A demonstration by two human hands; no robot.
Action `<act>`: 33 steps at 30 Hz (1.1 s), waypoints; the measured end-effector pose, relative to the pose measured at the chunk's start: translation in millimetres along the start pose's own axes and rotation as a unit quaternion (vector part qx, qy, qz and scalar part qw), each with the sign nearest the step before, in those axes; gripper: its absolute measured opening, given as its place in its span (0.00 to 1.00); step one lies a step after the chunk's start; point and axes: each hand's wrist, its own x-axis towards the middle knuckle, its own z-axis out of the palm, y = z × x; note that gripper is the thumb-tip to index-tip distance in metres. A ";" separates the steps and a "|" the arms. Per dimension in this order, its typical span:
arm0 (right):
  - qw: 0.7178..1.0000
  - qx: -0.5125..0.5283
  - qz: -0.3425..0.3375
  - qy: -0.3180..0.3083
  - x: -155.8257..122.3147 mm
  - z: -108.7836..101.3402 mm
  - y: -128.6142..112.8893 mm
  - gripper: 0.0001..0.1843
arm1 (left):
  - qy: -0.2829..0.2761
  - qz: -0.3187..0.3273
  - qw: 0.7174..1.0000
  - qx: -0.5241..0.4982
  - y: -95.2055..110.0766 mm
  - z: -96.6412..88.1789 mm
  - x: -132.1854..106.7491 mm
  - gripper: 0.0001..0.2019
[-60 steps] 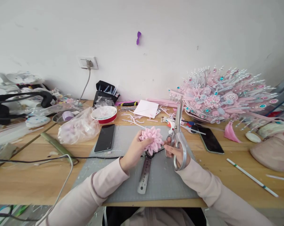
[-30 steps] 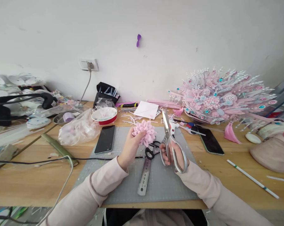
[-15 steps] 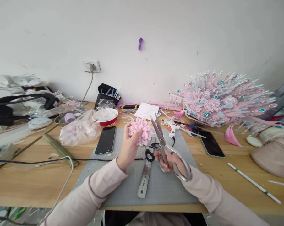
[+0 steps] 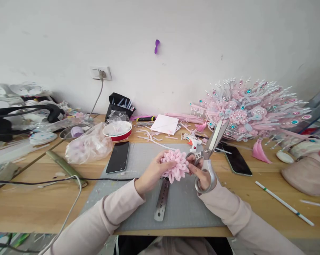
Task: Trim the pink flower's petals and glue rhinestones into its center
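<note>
A fluffy pink flower point(image 4: 177, 166) with layered petals is pinched in my left hand point(image 4: 156, 170), thumb across its front. My right hand point(image 4: 201, 173) is closed around the handles of large silver scissors point(image 4: 210, 150), whose blades point up and away to the right. The right fingertips reach the flower's right edge; whether they grip it I cannot tell. Under the flower, a steel ruler point(image 4: 161, 202) lies on the grey cutting mat point(image 4: 186, 209), its upper part hidden.
A white glue gun point(image 4: 195, 143) lies behind my right hand. Phones lie left point(image 4: 118, 157) and right point(image 4: 236, 159). A jewelled pink headdress point(image 4: 255, 113) stands at the back right. On the left are a red-rimmed bowl point(image 4: 120, 136), a plastic bag point(image 4: 89, 145) and a cable point(image 4: 107, 179).
The flower has moved right and down toward my right hand. The scissors have swung from pointing up-left to up-right, and my right fingertips have come to the flower's edge.
</note>
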 end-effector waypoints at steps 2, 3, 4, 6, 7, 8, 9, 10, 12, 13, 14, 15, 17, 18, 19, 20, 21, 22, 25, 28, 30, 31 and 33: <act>0.999 -0.044 -0.001 -0.007 -2.8 -1.8 -2.3 0.15 | 0.004 -0.005 1.000 0.001 0.0 0.3 -0.4 0.16; 0.998 -0.061 -0.003 -0.014 -4.0 -2.1 -3.7 0.14 | 0.004 -0.007 1.000 0.002 0.1 0.4 -0.6 0.16; 0.997 -0.072 -0.009 -0.018 -5.1 -2.1 -4.9 0.14 | 0.002 -0.009 1.000 0.003 0.0 0.5 -0.8 0.16; 0.996 -0.086 -0.020 -0.022 -6.4 -1.8 -7.4 0.12 | -0.004 -0.013 1.000 0.000 -0.2 0.8 -1.2 0.15; 0.995 -0.093 -0.024 -0.022 -6.7 -1.5 -8.6 0.11 | -0.006 -0.014 1.000 -0.001 -0.5 0.9 -1.3 0.15; 0.994 -0.101 -0.028 -0.019 -6.7 -1.2 -9.8 0.10 | -0.007 -0.016 1.000 -0.002 -0.8 1.0 -1.3 0.15; 0.993 -0.109 -0.032 -0.015 -6.7 -0.9 -11.2 0.10 | -0.007 -0.017 1.000 -0.001 -1.2 1.0 -1.3 0.15; 0.992 -0.117 -0.035 -0.010 -6.5 -0.7 -12.6 0.09 | -0.005 -0.018 1.000 0.000 -1.6 1.0 -1.1 0.15; 0.991 -0.132 -0.038 -0.001 -6.0 -0.2 -15.3 0.08 | -0.003 -0.021 1.000 0.005 -2.5 0.5 -0.7 0.15; 0.990 -0.139 -0.039 0.001 -5.8 0.1 -16.4 0.07 | -0.003 -0.023 1.000 0.004 -2.9 0.2 -0.5 0.15; 0.989 -0.145 -0.042 0.000 -5.6 0.3 -17.3 0.07 | -0.006 -0.024 1.000 0.002 -3.3 0.0 -0.5 0.15; 0.987 -0.151 -0.046 -0.002 -5.5 0.4 -17.8 0.07 | -0.011 -0.027 1.000 0.000 -3.6 -0.1 -0.5 0.15; 0.985 -0.163 -0.057 -0.007 -5.6 0.6 -18.3 0.06 | -0.020 -0.032 0.999 -0.009 -3.9 0.2 -1.0 0.15; 0.984 -0.168 -0.062 -0.009 -5.6 0.7 -18.4 0.07 | -0.022 -0.034 0.999 -0.014 -3.8 0.6 -1.3 0.15; 0.983 -0.173 -0.067 -0.009 -5.7 0.7 -18.4 0.08 | -0.021 -0.036 0.999 -0.019 -3.6 1.3 -1.7 0.15; 0.982 -0.175 -0.071 -0.008 -5.7 0.6 -18.4 0.08 | -0.019 -0.038 0.999 -0.024 -3.4 2.0 -2.2 0.16; 0.982 -0.175 -0.071 -0.006 -5.7 0.6 -18.4 0.09 | -0.016 -0.040 0.999 -0.027 -3.0 2.6 -2.6 0.16; 0.983 -0.172 -0.069 -0.004 -5.6 0.4 -18.5 0.10 | -0.014 -0.041 0.999 -0.029 -2.7 3.3 -3.1 0.16; 0.987 -0.157 -0.047 -0.007 -5.3 0.2 -18.8 0.11 | -0.025 -0.046 0.998 -0.030 -1.9 4.2 -4.2 0.16; 0.990 -0.137 -0.023 0.002 -5.5 0.4 -17.7 0.12 | -0.041 -0.054 0.998 -0.008 -2.0 3.7 -4.6 0.15; 0.993 -0.119 -0.007 0.009 -6.0 0.6 -15.9 0.12 | -0.034 -0.054 0.998 0.019 -2.6 2.7 -4.2 0.15; 0.994 -0.106 -0.001 0.011 -6.2 0.7 -14.6 0.12 | -0.029 -0.052 0.998 0.031 -2.9 2.1 -3.8 0.16; 0.996 -0.085 0.007 0.008 -6.6 0.4 -12.0 0.12 | -0.030 -0.046 0.997 0.045 -3.6 0.8 -2.8 0.16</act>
